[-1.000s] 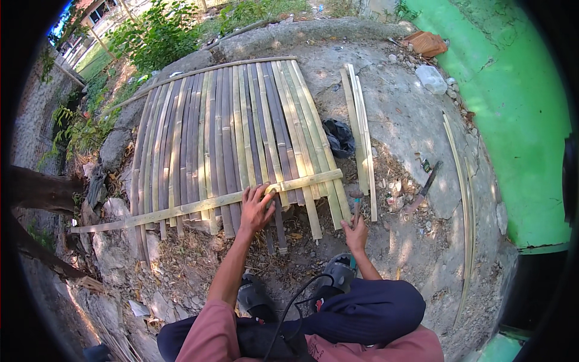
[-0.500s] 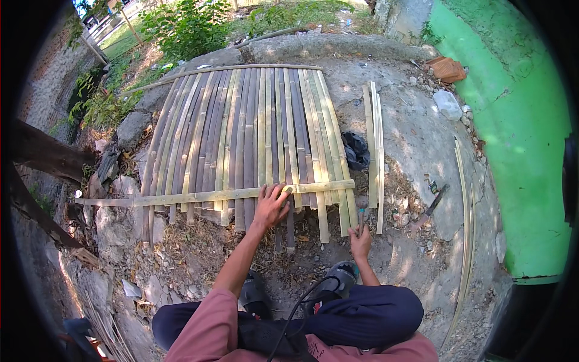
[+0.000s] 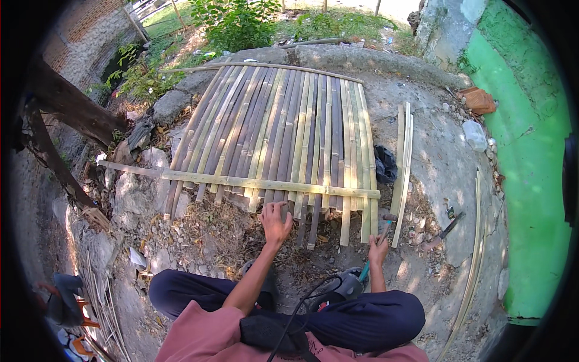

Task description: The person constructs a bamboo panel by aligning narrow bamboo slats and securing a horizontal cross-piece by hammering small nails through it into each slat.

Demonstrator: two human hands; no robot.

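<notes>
**One bamboo panel, two hands, one hammer**

A single panel of split bamboo slats [image 3: 283, 130] lies flat on the rough concrete ground [image 3: 434, 163], roughly twenty pale and grey-brown strips side by side, each long, narrow and slightly curved across its width. Two crosspieces span them: a flat yellowish batten [image 3: 241, 181] near the person's end and a thinner one along the far edge. The near slat ends are ragged and uneven in length.

The left hand [image 3: 275, 224] rests on the near end of a middle slat, fingers curled down together over its tip. The right hand [image 3: 377, 248] has its fingers wrapped around the handle of a hammer [image 3: 383, 226], whose dark head stands up beside the panel's right corner.

Two loose slats [image 3: 403, 163] lie just right of the panel, touching each other (a crumpled black bag sits between them and the panel). Another long strip [image 3: 476, 241] curves along the green wall [image 3: 531, 181]. A dark-handled tool [image 3: 443, 229] lies on the ground, well apart from the right hand. Dry leaves and chips litter the dirt below the panel.
</notes>
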